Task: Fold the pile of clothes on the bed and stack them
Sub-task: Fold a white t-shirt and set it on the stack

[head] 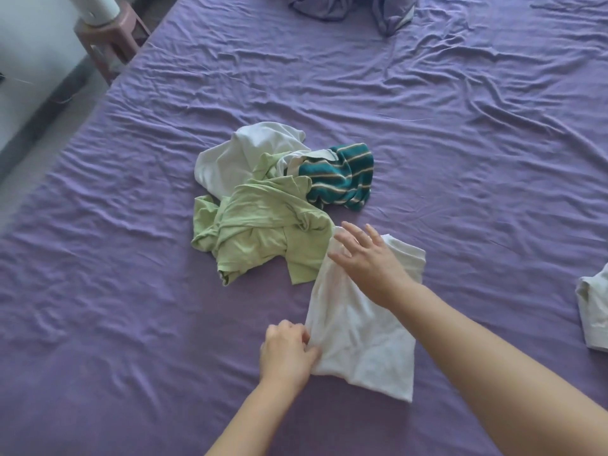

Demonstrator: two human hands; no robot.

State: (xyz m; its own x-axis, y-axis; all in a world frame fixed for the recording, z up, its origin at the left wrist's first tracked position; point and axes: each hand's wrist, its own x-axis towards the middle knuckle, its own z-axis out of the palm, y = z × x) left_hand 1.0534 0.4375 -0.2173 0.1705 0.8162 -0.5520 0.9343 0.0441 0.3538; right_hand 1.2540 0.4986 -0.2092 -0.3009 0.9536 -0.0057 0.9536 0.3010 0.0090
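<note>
- The white shirt (358, 327) lies partly folded on the bed (131, 324), close in front of me at about 5 o'clock from the pile.
- My left hand (289, 352) pinches its near left edge, fingers curled onto the cloth.
- My right hand (365, 258) lies flat over its far end, fingers straight and spread, pressing rather than gripping.
- I judge I'm mid-fold on this one: narrowed into a long strip, not yet doubled over.
- Next it likely needs one end brought over the other, with the edges kept lined up so the strip doesn't skew.
- The pile sits at 11 o'clock from the shirt, touching it: a green shirt (260, 235), a pale garment (237, 156) behind, a teal striped piece (342, 176) at 1 o'clock, all unfolded.
- At 3 o'clock, by the frame edge, a light folded item (592, 314) looks like the start of the stack.
- Bedding (355, 8) is bunched at 12 o'clock.
</note>
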